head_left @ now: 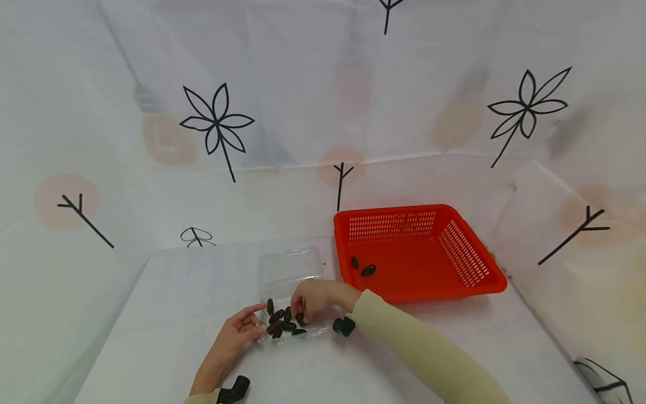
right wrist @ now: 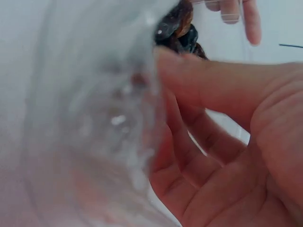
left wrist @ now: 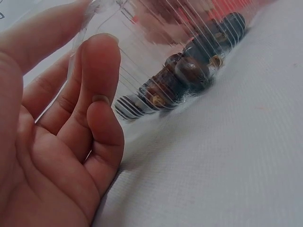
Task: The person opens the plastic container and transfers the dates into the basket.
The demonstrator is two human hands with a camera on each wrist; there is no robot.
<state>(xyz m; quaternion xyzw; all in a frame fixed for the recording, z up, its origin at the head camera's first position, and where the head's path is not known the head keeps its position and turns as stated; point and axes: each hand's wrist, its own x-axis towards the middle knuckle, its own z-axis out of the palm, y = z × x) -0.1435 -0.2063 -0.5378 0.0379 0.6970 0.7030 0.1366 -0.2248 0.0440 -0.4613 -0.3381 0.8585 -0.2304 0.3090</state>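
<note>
Several dark brown dates (head_left: pixel 276 316) lie in a clear plastic clamshell box (head_left: pixel 272 287) whose lid is folded back. My left hand (head_left: pixel 236 335) touches the left side of the box, its index finger reaching toward the rim. In the left wrist view, the dates (left wrist: pixel 191 72) show through the ribbed wall beside my fingertips. My right hand (head_left: pixel 315 297) reaches down into the box and pinches a date (head_left: pixel 301 319), partly hidden by the fingers. Blurred plastic covers much of the right wrist view, with dates (right wrist: pixel 174 23) near the thumb tip.
A red slotted plastic basket (head_left: pixel 404 283) stands to the right of the box, with two dates (head_left: pixel 369 270) at its left end. Both stand on a white-covered table (head_left: pixel 166 314). Printed white fabric (head_left: pixel 282 123) hangs behind and at the sides.
</note>
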